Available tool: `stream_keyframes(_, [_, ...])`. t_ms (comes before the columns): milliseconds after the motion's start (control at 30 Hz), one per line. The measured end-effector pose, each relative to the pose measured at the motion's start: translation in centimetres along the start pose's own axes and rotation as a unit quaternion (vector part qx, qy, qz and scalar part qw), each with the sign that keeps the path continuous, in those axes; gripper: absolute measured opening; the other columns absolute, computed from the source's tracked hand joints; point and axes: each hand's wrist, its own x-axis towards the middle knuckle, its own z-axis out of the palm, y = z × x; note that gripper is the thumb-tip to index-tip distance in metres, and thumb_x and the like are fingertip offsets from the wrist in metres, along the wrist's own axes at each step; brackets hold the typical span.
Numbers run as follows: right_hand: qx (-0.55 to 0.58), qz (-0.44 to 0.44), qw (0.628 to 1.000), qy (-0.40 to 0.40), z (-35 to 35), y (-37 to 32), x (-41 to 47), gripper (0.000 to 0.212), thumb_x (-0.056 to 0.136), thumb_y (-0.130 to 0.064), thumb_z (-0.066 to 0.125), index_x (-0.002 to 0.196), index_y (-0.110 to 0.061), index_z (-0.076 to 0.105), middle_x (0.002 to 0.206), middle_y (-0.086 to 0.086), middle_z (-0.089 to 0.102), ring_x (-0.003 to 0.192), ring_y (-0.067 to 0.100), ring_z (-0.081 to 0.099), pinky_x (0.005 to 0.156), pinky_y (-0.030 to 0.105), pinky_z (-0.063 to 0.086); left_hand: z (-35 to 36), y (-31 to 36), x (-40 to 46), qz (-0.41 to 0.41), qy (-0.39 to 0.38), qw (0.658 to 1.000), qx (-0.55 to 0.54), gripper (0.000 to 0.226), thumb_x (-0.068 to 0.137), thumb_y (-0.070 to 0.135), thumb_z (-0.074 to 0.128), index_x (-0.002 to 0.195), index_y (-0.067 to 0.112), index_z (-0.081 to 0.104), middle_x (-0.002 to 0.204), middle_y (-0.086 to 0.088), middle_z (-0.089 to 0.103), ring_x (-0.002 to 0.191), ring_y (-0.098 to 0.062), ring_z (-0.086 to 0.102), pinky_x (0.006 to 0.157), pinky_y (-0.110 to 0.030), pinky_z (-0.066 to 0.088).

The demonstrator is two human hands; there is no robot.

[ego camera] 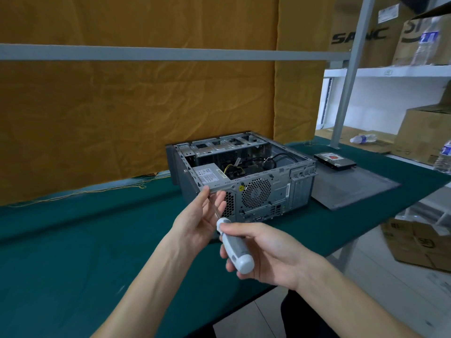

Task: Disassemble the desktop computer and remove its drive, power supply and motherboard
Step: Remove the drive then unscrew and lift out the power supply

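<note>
An open grey desktop case (266, 191) lies on its side on the green table (73, 240), rear panel towards me. Inside, the power supply (207, 175) with a white label sits at the near left, cables (268, 161) behind it. A removed drive (334, 161) lies to the right of the case. My right hand (266, 254) grips the white handle of a screwdriver (234, 247). Its shaft points up at the case's near left corner. My left hand (200, 220) is at that corner, fingers straight beside the shaft, fingertips touching the case's top edge.
The grey side panel (351, 186) lies flat right of the case. Shelving (390, 71) on the right holds cardboard boxes and plastic bottles (363, 138). More boxes (419, 242) stand on the floor. An orange cloth (136, 106) hangs behind the table.
</note>
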Motion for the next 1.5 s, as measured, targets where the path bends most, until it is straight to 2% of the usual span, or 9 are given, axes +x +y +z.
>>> stream_keyframes(133, [0.087,0.054,0.994,-0.033,0.2,0.2,0.1,0.030,0.084,-0.033,0.082,0.089,-0.012,0.060,0.075,0.007,0.053,0.060,0.017,0.054,0.052,0.027,0.053,0.6,0.0,-0.2,-0.012,-0.001,1.000,-0.012,0.016,0.104,0.008,0.051,0.108,-0.005,0.060,0.086,-0.016,0.074,0.066,-0.019,0.075,0.059,-0.024,0.061])
stream_keyframes(233, [0.208,0.071,0.968,-0.119,-0.4,-0.1,-0.5,0.037,0.096,-0.025,0.061,0.113,0.009,0.062,0.106,0.028,0.062,0.091,0.039,0.068,0.076,0.046,0.063,0.7,-0.1,-0.2,-0.021,-0.020,0.999,-0.017,0.027,0.108,0.011,0.042,0.114,-0.010,0.058,0.097,-0.019,0.073,0.093,-0.022,0.072,0.066,-0.026,0.061])
stream_keyframes(300, [0.216,0.053,0.969,-0.111,-0.5,-0.4,-0.9,0.039,0.095,-0.016,0.058,0.121,0.013,0.060,0.109,0.029,0.065,0.087,0.037,0.072,0.069,0.043,0.064,0.6,0.2,-0.1,-0.030,-0.020,0.999,-0.009,0.031,0.109,0.012,0.041,0.120,-0.012,0.058,0.106,-0.020,0.073,0.093,-0.023,0.072,0.064,-0.028,0.063])
stream_keyframes(533, [-0.095,-0.061,0.991,0.067,-0.2,0.4,0.0,0.018,0.089,-0.021,0.078,0.084,-0.011,0.064,0.072,0.005,0.064,0.050,0.014,0.056,0.041,0.022,0.042,0.2,0.0,-0.1,0.014,0.024,0.999,0.035,0.014,0.100,0.010,0.060,0.103,-0.003,0.064,0.083,-0.016,0.077,0.067,-0.019,0.076,0.054,-0.026,0.061])
stream_keyframes(667, [-0.181,-0.089,0.970,0.135,-0.3,1.4,0.6,0.032,0.090,-0.036,0.075,0.100,-0.013,0.054,0.066,0.002,0.059,0.044,0.015,0.050,0.039,0.022,0.036,0.0,-0.3,-0.3,0.041,0.013,0.998,0.044,0.012,0.103,0.008,0.055,0.103,-0.003,0.062,0.087,-0.016,0.078,0.076,-0.021,0.078,0.057,-0.027,0.062])
stream_keyframes(1033, [-0.329,-0.116,0.931,0.103,-5.1,3.6,1.1,0.011,0.097,-0.024,0.066,0.099,-0.015,0.060,0.067,0.003,0.061,0.048,0.017,0.050,0.046,0.027,0.038,-7.2,-0.9,-0.7,0.081,-0.031,0.981,0.175,0.017,0.098,0.010,0.061,0.113,0.002,0.063,0.110,-0.017,0.075,0.102,-0.026,0.074,0.072,-0.030,0.062])
stream_keyframes(1167, [-0.400,-0.113,0.901,0.126,-7.1,4.9,1.4,0.010,0.094,-0.023,0.069,0.102,-0.020,0.064,0.066,-0.002,0.061,0.050,0.016,0.050,0.048,0.026,0.040,-10.0,-2.4,-0.3,0.141,0.040,0.938,0.314,0.011,0.089,0.025,0.077,0.093,0.017,0.081,0.097,-0.004,0.079,0.093,-0.015,0.075,0.069,-0.025,0.059])
stream_keyframes(1333, [-0.449,-0.139,0.873,0.134,-8.5,5.5,1.5,0.010,0.088,-0.030,0.072,0.093,-0.033,0.064,0.067,0.000,0.063,0.054,0.014,0.052,0.053,0.026,0.044,-11.3,-3.1,-0.4,0.149,0.044,0.913,0.378,0.012,0.083,0.041,0.079,0.092,0.033,0.083,0.091,0.008,0.078,0.077,0.003,0.068,0.064,-0.020,0.053])
stream_keyframes(1500, [-0.448,-0.135,0.875,0.126,-10.1,5.2,1.1,0.012,0.084,-0.030,0.074,0.089,-0.037,0.065,0.068,0.000,0.064,0.053,0.014,0.053,0.048,0.025,0.045,-11.5,-2.7,-0.3,0.174,0.049,0.908,0.377,0.007,0.087,0.035,0.078,0.091,0.033,0.083,0.084,0.009,0.077,0.069,0.002,0.063,0.056,-0.021,0.050])
